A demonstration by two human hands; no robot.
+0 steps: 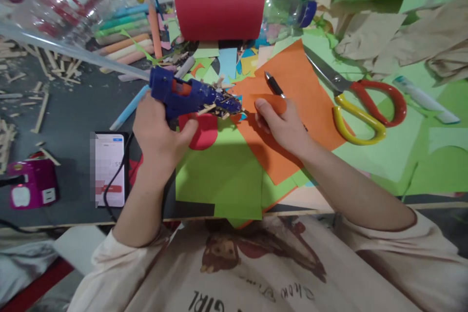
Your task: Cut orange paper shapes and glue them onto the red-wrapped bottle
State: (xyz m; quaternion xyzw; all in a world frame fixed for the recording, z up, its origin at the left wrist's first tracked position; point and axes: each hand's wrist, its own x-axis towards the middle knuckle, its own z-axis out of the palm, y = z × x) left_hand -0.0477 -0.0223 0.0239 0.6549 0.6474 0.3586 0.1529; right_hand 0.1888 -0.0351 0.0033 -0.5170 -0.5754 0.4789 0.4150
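Cream sleeves frame the view from below. Above them, the left hand (159, 134) has its fingers wrapped tight around a blue glue gun (192, 97), whose nozzle points at the edge of the orange paper (292, 73) lying on green sheets (219, 170) on the desk (73, 122). The right hand (283, 126) presses that paper down with curled fingers; whether they pinch the small fold cannot be told. The thumb sits just beside the nozzle, so a slight slip could burn it, and dripping glue could foul the green sheet. Scissors (365, 107) lie further right.
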